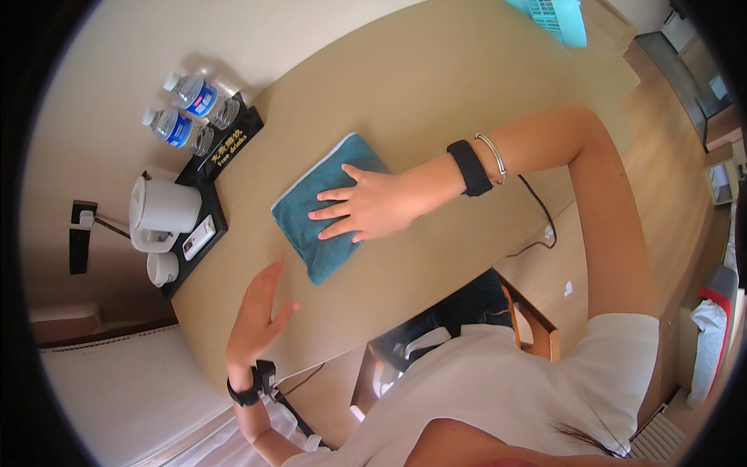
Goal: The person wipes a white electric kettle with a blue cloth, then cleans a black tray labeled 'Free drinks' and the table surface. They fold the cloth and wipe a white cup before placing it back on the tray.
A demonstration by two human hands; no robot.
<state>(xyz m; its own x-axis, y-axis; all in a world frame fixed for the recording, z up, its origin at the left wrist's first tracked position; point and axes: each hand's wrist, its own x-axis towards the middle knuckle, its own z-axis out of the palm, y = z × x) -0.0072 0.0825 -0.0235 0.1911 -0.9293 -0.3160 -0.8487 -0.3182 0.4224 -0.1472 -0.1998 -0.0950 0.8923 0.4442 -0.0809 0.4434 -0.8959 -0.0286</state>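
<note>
A folded teal cloth [315,192] with a pale edge lies flat on the wooden tabletop [443,70]. My right hand [365,204] rests palm down on it, fingers spread, covering its right side; a black band and a silver bracelet circle that wrist. Left of the cloth's lower corner, my left hand [254,321] is held apart from it, near the table's left part. Its thumb stands away from the fingers and nothing is in it. The left wrist bears a black band with a small black device.
A black tray [219,213] along the wall holds a white electric kettle [172,204], a white cup [162,268] and two water bottles [187,131]. A turquoise basket [557,23] stands at the far end. A black cable [543,207] hangs past the table's near edge.
</note>
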